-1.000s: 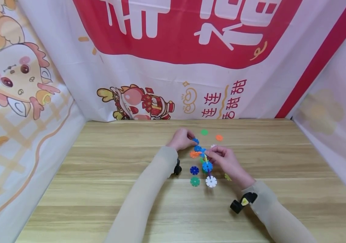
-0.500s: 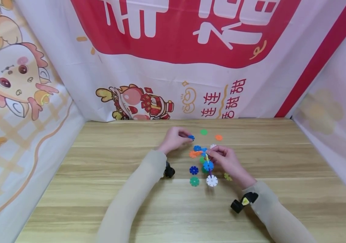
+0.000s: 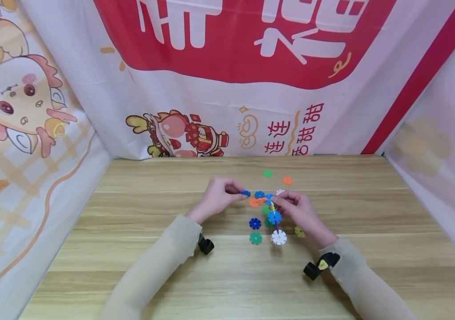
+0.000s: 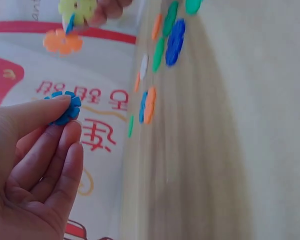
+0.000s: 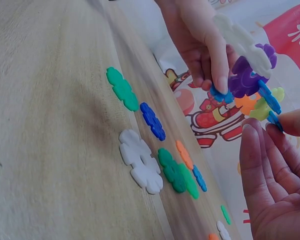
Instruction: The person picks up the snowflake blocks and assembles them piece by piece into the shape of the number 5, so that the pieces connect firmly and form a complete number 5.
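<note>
Left hand (image 3: 216,195): pinching blue snowflake disc (image 4: 70,113), shifted toward left edge of bench (image 3: 91,262); unjoined. Right hand (image 3: 300,212): pinching linked multicolour assembly (image 5: 247,80).

Small blue disc (image 4: 72,113), rim notched like petals — between thumb and fingers of left hand (image 3: 217,197), apart from cluster. Cluster of interlocked notched discs (image 3: 274,217), set at differing angles — white disc (image 5: 240,42) at near end, then purple, blue, yellow-green, orange. Right hand (image 3: 299,213) pinches blue piece (image 5: 275,122) of it.
</note>
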`<action>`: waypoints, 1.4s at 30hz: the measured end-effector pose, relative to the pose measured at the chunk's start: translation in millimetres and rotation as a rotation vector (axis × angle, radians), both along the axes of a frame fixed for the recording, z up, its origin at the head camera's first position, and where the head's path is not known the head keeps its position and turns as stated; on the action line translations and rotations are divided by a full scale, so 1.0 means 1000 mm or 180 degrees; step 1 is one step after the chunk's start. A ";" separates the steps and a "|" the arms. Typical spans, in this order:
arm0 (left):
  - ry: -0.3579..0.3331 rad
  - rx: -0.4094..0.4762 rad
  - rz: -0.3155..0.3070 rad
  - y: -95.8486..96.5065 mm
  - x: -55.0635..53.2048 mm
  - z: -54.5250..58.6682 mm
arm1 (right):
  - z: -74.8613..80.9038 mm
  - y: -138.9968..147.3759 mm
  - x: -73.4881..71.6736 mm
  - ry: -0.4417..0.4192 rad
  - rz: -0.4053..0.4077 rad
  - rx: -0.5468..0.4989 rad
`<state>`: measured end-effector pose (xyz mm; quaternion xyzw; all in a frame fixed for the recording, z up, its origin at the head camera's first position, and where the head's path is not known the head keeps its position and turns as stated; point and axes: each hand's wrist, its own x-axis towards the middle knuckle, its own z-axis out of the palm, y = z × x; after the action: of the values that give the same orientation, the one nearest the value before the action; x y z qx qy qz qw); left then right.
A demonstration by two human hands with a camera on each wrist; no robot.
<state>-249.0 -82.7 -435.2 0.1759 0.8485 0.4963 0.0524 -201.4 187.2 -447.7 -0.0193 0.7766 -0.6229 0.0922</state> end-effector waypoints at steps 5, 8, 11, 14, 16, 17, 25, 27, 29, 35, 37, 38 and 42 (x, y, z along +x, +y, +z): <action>-0.0235 0.0187 -0.0003 0.002 0.018 0.002 | 0.001 0.000 0.000 -0.0010 -0.0010 0.0019; -0.0433 0.0391 0.0024 0.003 0.025 0.002 | 0.002 0.000 0.000 0.0004 0.0001 0.0010; -0.0605 0.0548 0.0068 0.003 0.029 0.002 | 0.002 0.001 0.000 0.0012 0.0010 -0.0012; -0.0738 0.0622 0.0103 0.004 0.032 0.004 | 0.002 0.000 0.000 0.0001 0.0007 -0.0004; -0.0810 0.0646 0.0108 0.005 0.033 0.005 | 0.002 0.000 0.000 -0.0004 0.0009 0.0003; -0.0846 0.0659 0.0111 0.006 0.034 0.006 | 0.002 -0.001 0.000 -0.0008 0.0004 0.0008; -0.0933 0.0730 0.0097 0.009 0.037 0.005 | 0.000 -0.005 0.002 0.0061 0.0096 -0.0045; -0.0940 0.0735 0.0086 0.010 0.037 0.005 | 0.000 -0.006 0.003 0.0078 0.0126 -0.0058; -0.0940 0.0733 0.0079 0.010 0.037 0.005 | -0.001 -0.007 0.003 0.0082 0.0137 -0.0055; -0.0918 0.0712 0.0057 0.010 0.038 0.006 | -0.002 -0.009 0.004 0.0109 0.0178 0.0064; -0.0933 0.0725 0.0049 0.011 0.038 0.006 | -0.001 -0.010 0.003 0.0122 0.0200 0.0098; -0.0938 0.0736 0.0050 0.011 0.037 0.006 | -0.001 -0.011 0.003 0.0116 0.0196 0.0107; -0.0955 0.0779 0.0045 0.012 0.037 0.005 | -0.001 -0.012 0.003 0.0119 0.0198 0.0133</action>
<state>-211.9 -70.7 -430.1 0.0990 0.7657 0.6168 0.1531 -198.6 174.8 -448.2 -0.0532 0.7900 -0.6029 0.0973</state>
